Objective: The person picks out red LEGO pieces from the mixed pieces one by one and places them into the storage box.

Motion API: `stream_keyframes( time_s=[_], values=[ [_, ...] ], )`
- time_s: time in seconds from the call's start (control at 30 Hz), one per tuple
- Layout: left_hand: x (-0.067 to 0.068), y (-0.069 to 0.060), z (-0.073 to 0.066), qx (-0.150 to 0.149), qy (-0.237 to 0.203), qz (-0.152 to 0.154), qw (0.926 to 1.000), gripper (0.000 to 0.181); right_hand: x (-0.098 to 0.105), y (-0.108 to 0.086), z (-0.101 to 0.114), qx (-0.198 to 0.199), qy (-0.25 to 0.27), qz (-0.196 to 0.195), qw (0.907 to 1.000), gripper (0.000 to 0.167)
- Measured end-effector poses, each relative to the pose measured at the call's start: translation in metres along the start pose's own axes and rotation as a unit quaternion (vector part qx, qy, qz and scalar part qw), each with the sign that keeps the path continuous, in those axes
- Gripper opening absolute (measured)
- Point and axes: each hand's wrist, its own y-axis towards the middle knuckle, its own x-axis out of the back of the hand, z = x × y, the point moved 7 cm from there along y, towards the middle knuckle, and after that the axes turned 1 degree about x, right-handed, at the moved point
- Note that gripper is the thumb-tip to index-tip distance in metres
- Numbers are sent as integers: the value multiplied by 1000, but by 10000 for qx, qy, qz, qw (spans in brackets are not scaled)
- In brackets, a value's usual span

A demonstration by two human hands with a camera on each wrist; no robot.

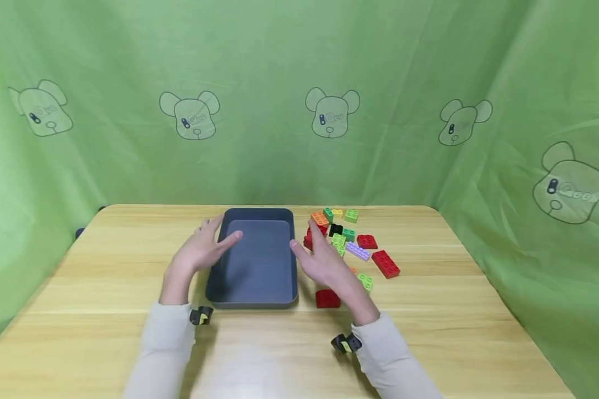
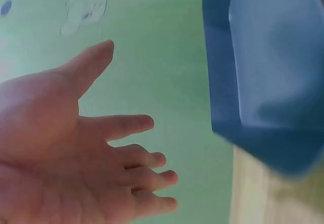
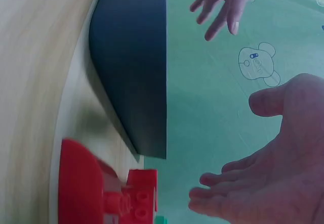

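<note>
A dark grey-blue tray (image 1: 252, 305) with low walls lies on the table between both hands, and nothing lies in it. Over its left edge hovers my left hand (image 1: 199, 249), fingers spread and holding nothing; in the left wrist view the palm of this left hand (image 2: 76, 148) faces the tray wall (image 2: 220, 72). My right hand (image 1: 324, 263) is raised at the tray's right side, thumb apart from the fingers, also holding nothing. It covers part of a group of toy building bricks (image 1: 366, 241). Red bricks (image 3: 81, 183) lie beside the tray in the right wrist view.
Scattered right of the tray are a purple brick (image 1: 358, 251), a long red brick (image 1: 386, 264), an orange brick (image 1: 320, 219), a black brick (image 1: 335, 230) and several green ones. A red brick (image 1: 328, 298) sits nearer the front. Green curtain (image 1: 259, 155) surrounds the wooden table (image 1: 105, 266).
</note>
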Motion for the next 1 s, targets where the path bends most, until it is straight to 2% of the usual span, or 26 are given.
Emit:
stream_keyframes(
  time_s=[0.23, 0.33, 0.43, 0.6, 0.8, 0.9, 1.0],
  values=[
    [15, 2, 35, 73, -658, -85, 9978, 85, -7, -1, 3, -39, 335, 242, 9991, 80],
    [12, 6, 46, 172, -1153, 61, 9932, 86, -11, -1, 4, -4, 426, 299, 9986, 75],
    [5, 10, 53, 258, -1656, 301, 9854, 85, -17, -1, 2, -10, 399, 394, 9984, 70],
    [-8, 15, 59, 223, -2234, 600, 9726, 77, -25, -2, 2, 36, 164, 598, 9981, 65],
    [-22, 17, 57, 168, -2651, 1230, 9562, 69, -30, -3, 1, 26, -10, 762, 9971, 62],
    [-26, 16, 54, 178, -2579, 1338, 9567, 67, -30, -3, 1, 56, -182, 840, 9963, 63],
    [-27, 16, 54, 185, -2453, 1240, 9613, 67, -31, -3, 1, 80, -329, 919, 9952, 64]
  ],
)
